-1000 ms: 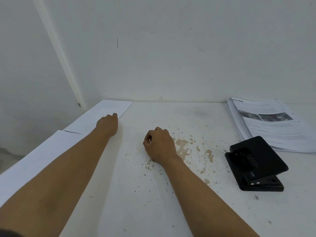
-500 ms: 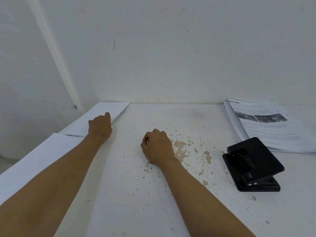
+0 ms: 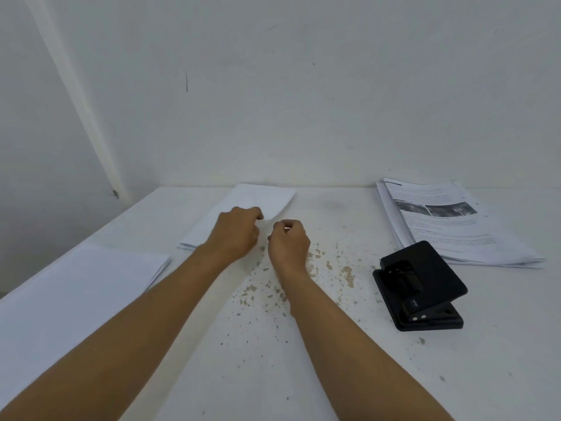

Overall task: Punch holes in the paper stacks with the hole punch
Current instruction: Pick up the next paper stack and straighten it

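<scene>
My left hand (image 3: 238,232) lies on the near right corner of a blank white paper stack (image 3: 258,197) at the far middle of the table, its fingers curled round the stack's edge. Just to its right, my right hand (image 3: 288,241) rests on the table as a fist and holds nothing that I can see. The black hole punch (image 3: 420,284) stands unused at the right, a hand's width from my right arm. Behind the punch lies a printed paper stack (image 3: 449,226). A second blank stack (image 3: 79,287) lies at the near left.
The white table (image 3: 303,360) is speckled with brown chipped spots around my right hand. White walls close off the back and the left, meeting in a corner at the far left.
My left hand has moved right, dragging the far blank stack from the table's left side toward the middle, next to my right hand. The right hand has stayed a fist.
</scene>
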